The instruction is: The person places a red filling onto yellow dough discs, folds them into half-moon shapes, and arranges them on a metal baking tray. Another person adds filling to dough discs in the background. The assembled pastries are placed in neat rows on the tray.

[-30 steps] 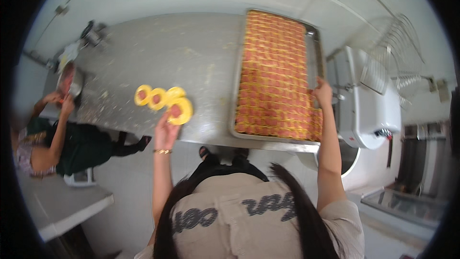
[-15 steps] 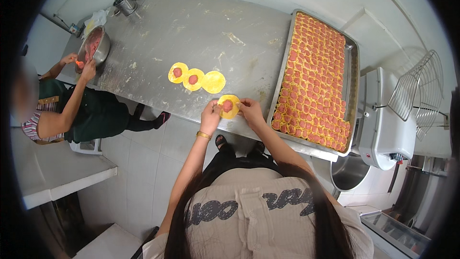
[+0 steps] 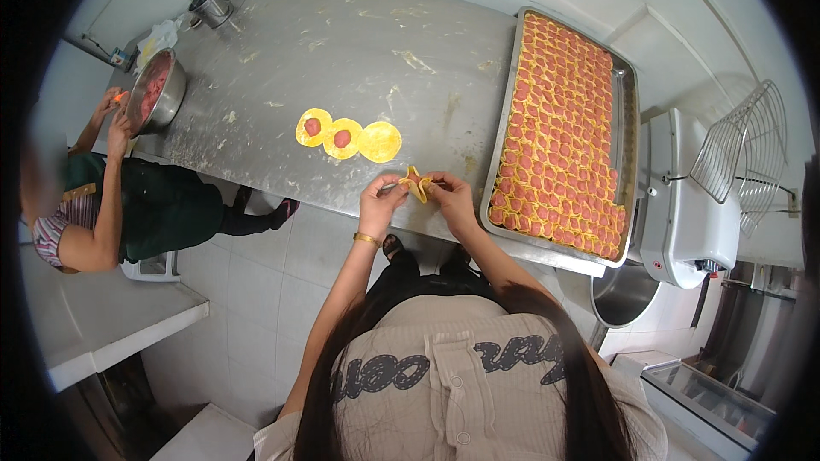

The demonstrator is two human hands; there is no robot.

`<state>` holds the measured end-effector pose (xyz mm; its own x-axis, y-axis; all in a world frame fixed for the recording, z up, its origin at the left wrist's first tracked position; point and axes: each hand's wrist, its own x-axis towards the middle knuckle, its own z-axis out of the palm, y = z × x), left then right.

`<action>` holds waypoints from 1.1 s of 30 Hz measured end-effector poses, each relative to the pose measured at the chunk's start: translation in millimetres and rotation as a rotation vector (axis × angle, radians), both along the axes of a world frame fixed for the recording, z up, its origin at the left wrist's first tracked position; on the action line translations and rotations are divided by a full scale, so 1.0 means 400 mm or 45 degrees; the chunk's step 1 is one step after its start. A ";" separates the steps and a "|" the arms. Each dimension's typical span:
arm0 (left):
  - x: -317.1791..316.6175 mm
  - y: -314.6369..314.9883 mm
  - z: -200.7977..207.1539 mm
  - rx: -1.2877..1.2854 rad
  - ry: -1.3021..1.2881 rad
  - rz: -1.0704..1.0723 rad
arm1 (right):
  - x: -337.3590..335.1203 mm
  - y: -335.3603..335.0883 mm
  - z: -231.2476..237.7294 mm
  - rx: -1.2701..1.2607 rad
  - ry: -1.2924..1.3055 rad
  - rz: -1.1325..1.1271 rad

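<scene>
Nearest the camera, the left hand and the right hand meet over the near edge of the worktop, a long slab of scuffed, dull grey steel streaked with pale smears. Between them sits a folded wrapper, a thin, soft yellow disc of dough bent up into a crumpled pouch. Both hands are closed to a pinch, fingertips of each pressing on it from opposite sides, so it lies directly between the two hands and touching both. A slim gold bangle circles the left wrist.

Just beyond the hands, slightly to the left, three flat round wrappers lie in an overlapping row on the steel; the two on the left carry a small red dab of filling, the right one is bare.

To the right, a rectangular metal tray with a raised rim stretches away, packed in tight rows with small yellow-edged, pinkish-red dumplings. Past its right side stands a white machine with a wire guard.

At the far left end of the worktop, a round steel bowl holds pinkish-red filling; another person's hands are at its rim. A small metal cup stands at the far corner.
</scene>
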<state>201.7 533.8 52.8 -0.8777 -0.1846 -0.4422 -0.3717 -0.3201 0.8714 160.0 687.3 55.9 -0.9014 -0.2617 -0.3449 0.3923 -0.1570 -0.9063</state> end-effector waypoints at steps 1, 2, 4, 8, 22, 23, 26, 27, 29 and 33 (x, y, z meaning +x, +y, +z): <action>0.001 0.002 0.002 0.057 0.043 0.021 | -0.002 -0.002 0.004 0.041 -0.014 -0.033; 0.002 0.002 0.004 0.125 0.103 0.049 | -0.001 -0.004 0.009 -0.080 -0.017 -0.050; 0.002 0.003 0.005 0.193 0.078 0.078 | 0.004 -0.007 0.016 -0.274 -0.060 -0.105; 0.005 0.003 0.013 0.154 0.093 0.057 | 0.015 -0.007 0.007 0.007 0.094 0.015; 0.038 0.023 -0.027 -0.752 0.468 -0.072 | -0.006 0.055 0.000 0.445 0.283 0.315; 0.039 0.031 -0.032 -0.831 0.621 -0.050 | -0.002 0.058 0.004 0.553 0.324 0.324; 0.043 0.044 -0.032 -1.074 0.660 -0.142 | 0.005 0.056 0.009 0.732 0.503 0.321; 0.042 0.047 -0.028 -1.005 0.586 -0.163 | 0.006 0.055 0.011 0.799 0.557 0.313; 0.040 0.057 -0.018 -0.845 0.411 -0.215 | 0.006 0.048 0.013 0.860 0.675 0.288; 0.036 0.074 0.002 -0.821 0.241 -0.162 | 0.003 0.039 0.019 0.856 0.900 0.310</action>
